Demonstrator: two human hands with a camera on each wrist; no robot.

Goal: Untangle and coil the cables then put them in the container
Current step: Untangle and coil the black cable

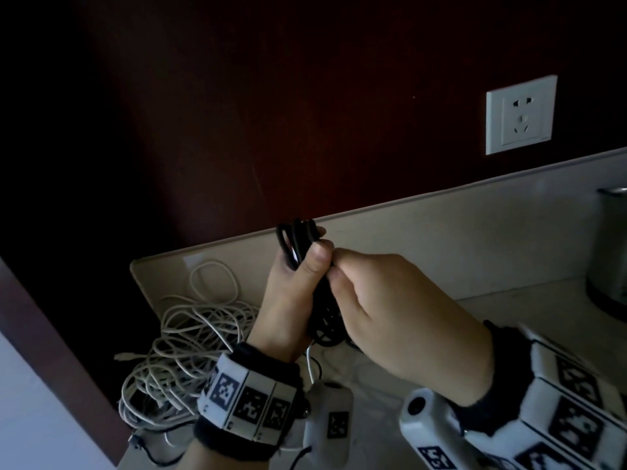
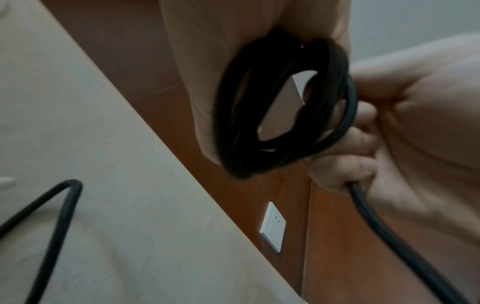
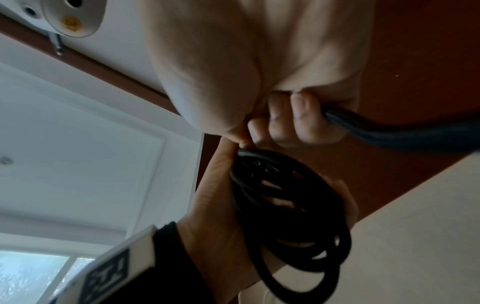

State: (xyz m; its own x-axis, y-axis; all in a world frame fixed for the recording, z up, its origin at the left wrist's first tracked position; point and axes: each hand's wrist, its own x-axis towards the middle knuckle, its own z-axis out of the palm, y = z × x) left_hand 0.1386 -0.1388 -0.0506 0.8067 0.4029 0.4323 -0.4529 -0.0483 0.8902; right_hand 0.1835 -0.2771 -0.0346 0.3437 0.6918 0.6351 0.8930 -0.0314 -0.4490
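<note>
Your left hand (image 1: 288, 300) grips the black coil (image 2: 283, 115); your right hand (image 1: 403, 320) pinches its loose strand beside it. White cables (image 1: 190, 337) lie tangled at the near left.

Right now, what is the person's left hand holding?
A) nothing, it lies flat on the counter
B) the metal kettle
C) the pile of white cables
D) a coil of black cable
D: the left hand grips the coil of black cable raised above the counter, while the right hand pinches the strand beside it; the white cables lie untouched behind.
</note>
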